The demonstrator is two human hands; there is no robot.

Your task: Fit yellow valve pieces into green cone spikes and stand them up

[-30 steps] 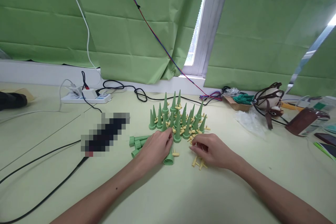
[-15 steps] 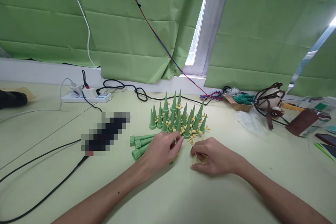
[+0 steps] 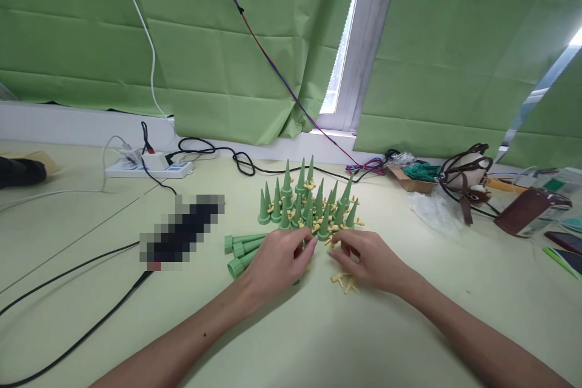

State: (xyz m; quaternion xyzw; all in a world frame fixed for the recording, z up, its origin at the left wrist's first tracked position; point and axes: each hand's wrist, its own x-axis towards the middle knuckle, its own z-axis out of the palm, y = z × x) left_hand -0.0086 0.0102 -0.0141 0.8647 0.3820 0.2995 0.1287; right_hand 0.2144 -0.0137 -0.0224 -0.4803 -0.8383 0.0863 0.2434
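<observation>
Many green cones [image 3: 324, 224] stand at 12 o'clk on surface [image 3: 318, 339]. Your L hand [image 3: 278, 256] curls nr them, R hand [image 3: 367, 257] bunched, loose yellow fittings [image 3: 337, 279] at its 7 o'clk; can't tell whether either grip holds anything. Step: prob. handling fittings; next calls for neat pinch.

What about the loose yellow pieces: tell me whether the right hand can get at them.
Likely yes: the loose yellow pieces lie on the tabletop close by the right hand, nothing visible stands between, and the left hand is apart from them.
</observation>
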